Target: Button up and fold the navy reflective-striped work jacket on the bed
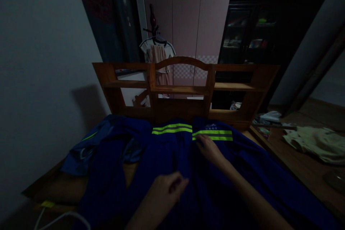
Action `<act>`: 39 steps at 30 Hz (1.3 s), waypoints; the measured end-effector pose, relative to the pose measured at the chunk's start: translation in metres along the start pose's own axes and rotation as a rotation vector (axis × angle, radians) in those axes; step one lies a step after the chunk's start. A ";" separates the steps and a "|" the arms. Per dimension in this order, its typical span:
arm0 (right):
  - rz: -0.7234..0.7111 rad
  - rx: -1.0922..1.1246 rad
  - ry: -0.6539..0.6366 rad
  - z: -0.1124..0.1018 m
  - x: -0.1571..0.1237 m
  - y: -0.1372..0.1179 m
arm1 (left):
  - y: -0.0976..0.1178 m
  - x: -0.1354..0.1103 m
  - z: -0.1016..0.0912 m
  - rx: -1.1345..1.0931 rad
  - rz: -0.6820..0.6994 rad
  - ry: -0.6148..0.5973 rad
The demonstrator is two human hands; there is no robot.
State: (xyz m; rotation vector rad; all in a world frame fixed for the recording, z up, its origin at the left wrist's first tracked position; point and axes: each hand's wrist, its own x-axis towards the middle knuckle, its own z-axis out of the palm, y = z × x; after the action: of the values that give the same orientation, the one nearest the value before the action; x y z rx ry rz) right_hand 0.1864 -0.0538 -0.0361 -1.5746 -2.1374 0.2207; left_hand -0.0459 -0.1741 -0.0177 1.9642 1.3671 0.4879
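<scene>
A dark blue work jacket (pixel 172 154) lies spread on the bed frame, its sleeves out to both sides. Bright yellow-green reflective strips (pixel 215 135) cross the chest, and small white lettering sits above the right one. My right hand (pixel 208 148) rests at the jacket's front opening beside the strip, fingers bent and closed on the fabric edge. Lower down, my left hand (pixel 168 188) is curled over the jacket's front, thumb and fingers drawn together. What it pinches, if anything, cannot be made out in the dim, slightly blurred view.
A wooden headboard (pixel 183 90) with open shelves stands behind the jacket. Other blue clothing (pixel 81 154) lies at the left by the wall. A white cable (pixel 64 215) loops at bottom left. Pale cloth (pixel 318 143) lies on the right. Wardrobes (pixel 185 25) stand behind.
</scene>
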 end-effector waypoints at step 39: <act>-0.058 -0.337 -0.134 0.023 0.019 0.028 | -0.079 0.241 0.023 -0.482 0.149 0.408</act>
State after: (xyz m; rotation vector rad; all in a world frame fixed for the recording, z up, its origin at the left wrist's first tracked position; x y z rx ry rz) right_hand 0.1949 -0.0236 -0.0623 -1.7168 -2.4200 -0.0600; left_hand 0.0075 0.0580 -0.1089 1.6204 1.1906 1.2212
